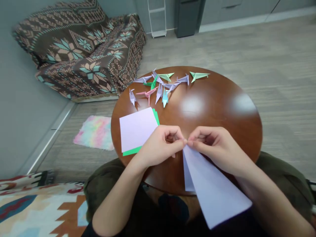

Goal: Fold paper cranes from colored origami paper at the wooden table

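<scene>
A pale lavender sheet of origami paper (pixel 213 187), partly folded over, hangs down from my fingertips past the table's near edge. My left hand (pixel 164 143) pinches its top corner between thumb and fingers. Right beside it, my right hand (pixel 217 144) pinches the same corner, the two thumb tips almost touching. A stack of square paper (pixel 138 128), lavender on top with green sheets showing beneath, lies to the left of my left hand.
Several folded paper cranes, among them a pink crane (pixel 148 94) and a blue crane (pixel 165 97), stand toward the far side of the round wooden table (pixel 209 112). Beyond are a patterned sofa (pixel 91 62) and a fluffy pastel rug (pixel 95 132).
</scene>
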